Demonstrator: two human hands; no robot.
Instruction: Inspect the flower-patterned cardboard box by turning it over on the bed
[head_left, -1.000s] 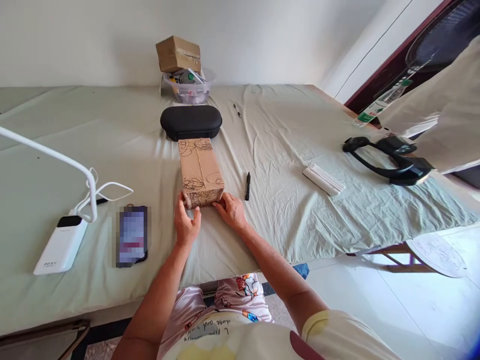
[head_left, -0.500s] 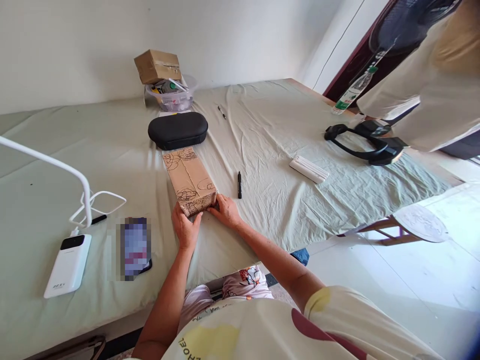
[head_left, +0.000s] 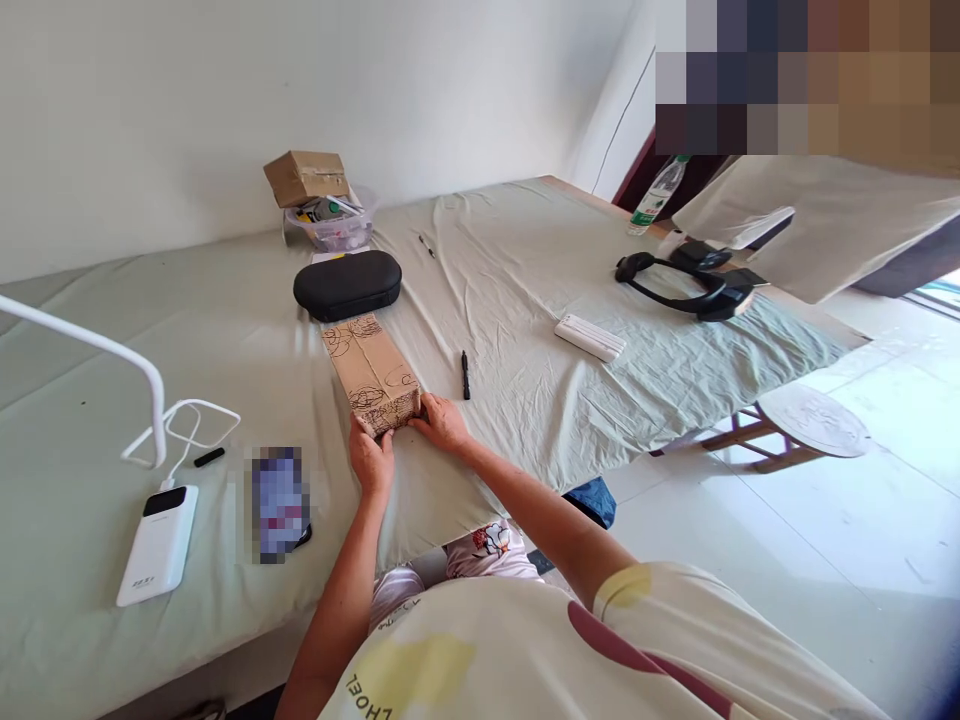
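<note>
A long cardboard box (head_left: 369,368) with black scribbles lies on the green sheet (head_left: 525,300) in front of me. My left hand (head_left: 370,460) grips its near left corner, thumb on the end face. My right hand (head_left: 442,425) rests against its near right corner with fingers curled on the box. A black marker (head_left: 465,374) lies on the sheet just right of the box. A black oval case (head_left: 347,284) touches the box's far end.
A white power bank (head_left: 157,543), white cable and lamp arm (head_left: 90,350) and a phone (head_left: 279,503) lie left. A tub with a small box (head_left: 306,177) stands by the wall. A white bar (head_left: 589,336), black headset (head_left: 679,283), bottle (head_left: 651,195) and another person's sleeve sit right.
The view has swung right and back. The box has turned slightly, its near end toward the right. Both hands stay on its near end.
</note>
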